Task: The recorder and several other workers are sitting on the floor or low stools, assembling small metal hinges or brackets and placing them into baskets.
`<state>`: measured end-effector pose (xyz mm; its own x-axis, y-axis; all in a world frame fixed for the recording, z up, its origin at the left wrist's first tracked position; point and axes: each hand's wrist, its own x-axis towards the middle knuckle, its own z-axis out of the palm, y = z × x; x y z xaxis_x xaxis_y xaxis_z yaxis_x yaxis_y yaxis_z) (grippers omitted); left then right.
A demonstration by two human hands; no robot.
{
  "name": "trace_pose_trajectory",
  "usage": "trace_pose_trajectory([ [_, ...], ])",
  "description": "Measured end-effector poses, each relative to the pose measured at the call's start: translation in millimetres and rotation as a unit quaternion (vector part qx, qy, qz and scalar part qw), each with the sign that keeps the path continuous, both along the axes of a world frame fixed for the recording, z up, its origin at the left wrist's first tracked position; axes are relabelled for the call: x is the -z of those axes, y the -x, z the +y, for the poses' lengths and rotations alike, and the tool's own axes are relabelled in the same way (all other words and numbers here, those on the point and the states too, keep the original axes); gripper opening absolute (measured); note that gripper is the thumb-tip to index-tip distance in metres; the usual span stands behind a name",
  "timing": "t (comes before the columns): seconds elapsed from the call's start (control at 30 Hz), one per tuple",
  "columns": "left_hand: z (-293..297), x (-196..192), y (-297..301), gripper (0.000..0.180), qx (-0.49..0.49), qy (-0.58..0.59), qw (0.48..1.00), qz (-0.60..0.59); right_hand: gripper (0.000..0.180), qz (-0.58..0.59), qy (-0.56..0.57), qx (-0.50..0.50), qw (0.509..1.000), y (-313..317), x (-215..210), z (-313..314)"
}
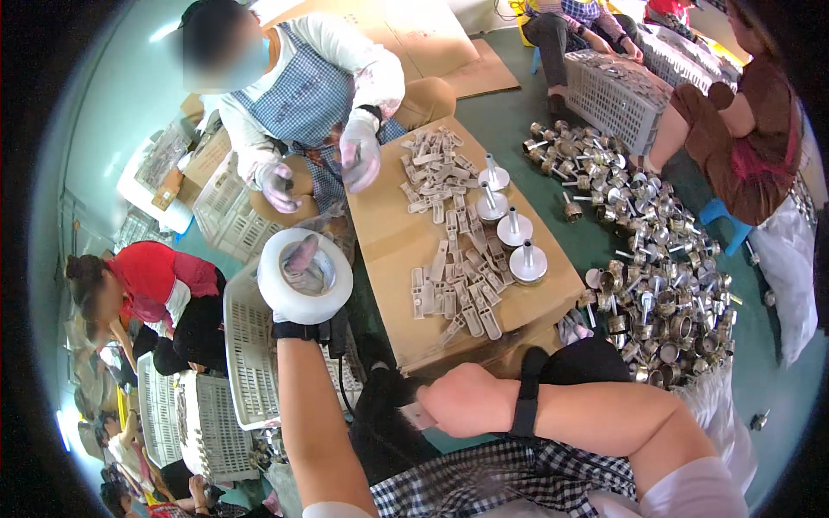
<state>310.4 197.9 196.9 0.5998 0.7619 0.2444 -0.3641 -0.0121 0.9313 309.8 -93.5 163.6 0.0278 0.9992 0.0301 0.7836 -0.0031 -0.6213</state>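
My left hand is raised at the middle left, gripping a thick white roll of film or tape. Part of the hand shows through the hole of the roll; the fingers behind it are hidden. Low in front of me, my right hand is closed around a small flat beige piece that sticks out on its left side. Just beyond it stands a cardboard box bearing many beige plastic clip-like pieces. Along its right side are several white discs with upright metal stems.
Metal cup-like parts with stems lie heaped on the green floor at right. Across the box a gloved co-worker sits. White plastic crates stand at left, and a grey crate at the back right, near other people.
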Motion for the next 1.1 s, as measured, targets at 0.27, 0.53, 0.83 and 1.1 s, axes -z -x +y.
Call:
trace_pose_trajectory([
  [0.27,8,-3,1,0.028,0.038,0.035,0.997,0.05,0.019,0.011,-0.031,-0.011,0.999,4,2,0],
  [0.53,3,-6,1,0.03,0.066,0.038,0.996,0.038,0.024,-0.007,-0.008,-0.016,1.0,8,7,3],
  [0.83,10,8,2,0.025,0.026,0.01,0.999,0.027,0.025,-0.016,-0.003,-0.017,1.0,8,8,4],
  [1.1,-4,2,5,0.023,0.053,-0.041,0.996,0.06,0.025,-0.009,0.022,0.004,1.0,4,-1,4],
])
